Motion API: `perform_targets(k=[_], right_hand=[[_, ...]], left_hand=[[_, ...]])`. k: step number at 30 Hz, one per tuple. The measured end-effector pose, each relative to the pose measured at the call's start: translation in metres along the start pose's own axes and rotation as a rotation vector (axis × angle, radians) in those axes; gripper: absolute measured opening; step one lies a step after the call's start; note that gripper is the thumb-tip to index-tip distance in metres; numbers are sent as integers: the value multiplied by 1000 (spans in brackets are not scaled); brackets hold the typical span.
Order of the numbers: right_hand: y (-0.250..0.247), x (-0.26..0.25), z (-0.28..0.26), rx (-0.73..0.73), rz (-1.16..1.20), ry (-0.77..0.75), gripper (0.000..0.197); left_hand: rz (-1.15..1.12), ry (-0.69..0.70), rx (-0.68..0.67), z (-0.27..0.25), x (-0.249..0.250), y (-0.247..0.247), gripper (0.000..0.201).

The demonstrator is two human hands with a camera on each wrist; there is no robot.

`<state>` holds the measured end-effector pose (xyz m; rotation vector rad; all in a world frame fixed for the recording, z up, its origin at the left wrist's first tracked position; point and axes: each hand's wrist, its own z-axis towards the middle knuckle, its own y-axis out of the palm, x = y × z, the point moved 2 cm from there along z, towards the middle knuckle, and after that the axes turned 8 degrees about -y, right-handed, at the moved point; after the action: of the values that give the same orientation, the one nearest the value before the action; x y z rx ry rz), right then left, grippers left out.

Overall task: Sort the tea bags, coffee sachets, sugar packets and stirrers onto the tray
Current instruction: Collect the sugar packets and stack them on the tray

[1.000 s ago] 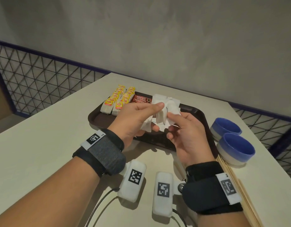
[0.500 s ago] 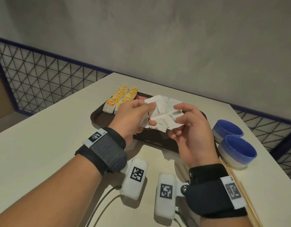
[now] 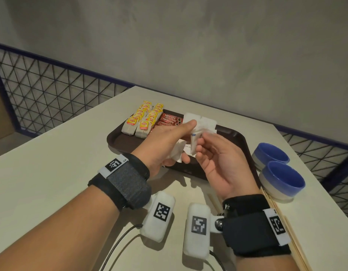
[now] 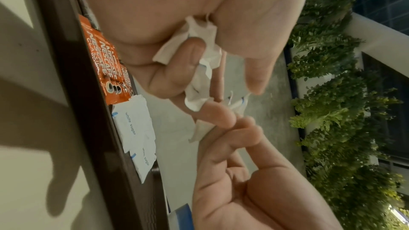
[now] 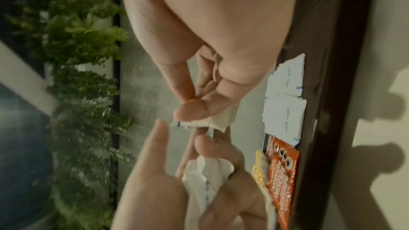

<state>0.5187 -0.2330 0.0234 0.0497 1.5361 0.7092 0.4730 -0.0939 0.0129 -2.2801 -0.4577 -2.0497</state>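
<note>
We note white sugar packets (image 3: 177, 153) bunched in the left hand (image 3: 161, 145), above the tray (image 3: 237, 137). Right hand (image 3: 218, 163) pinches one packet (image 5: 194, 123), probably single; view blurred. More sugar packets, coffee sachets (image 3: 170, 119), tea bags (image 3: 141, 120) lie on tray.

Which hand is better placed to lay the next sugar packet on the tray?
Probably the right hand: it pinches one sugar packet above the tray, while the left hand grips the remaining bunch.
</note>
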Motion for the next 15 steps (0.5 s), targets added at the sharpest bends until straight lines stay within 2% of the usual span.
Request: perform_targets(k=[3,9,13,15], right_hand=[[0,2,-1,24,-100,-77,19],[3,2,0,67,-140,-151,22],[-5,1,4,165,-402,-249,32],[-9,3,6,141,-482,-218,25]], left_hand=[[70,25,-29,-3,0,3,31],[71,49,41,0,-5,-1,30],[-31,43,59,1,-3,-1,30],[-75,41,37,0,-1,-1,26]])
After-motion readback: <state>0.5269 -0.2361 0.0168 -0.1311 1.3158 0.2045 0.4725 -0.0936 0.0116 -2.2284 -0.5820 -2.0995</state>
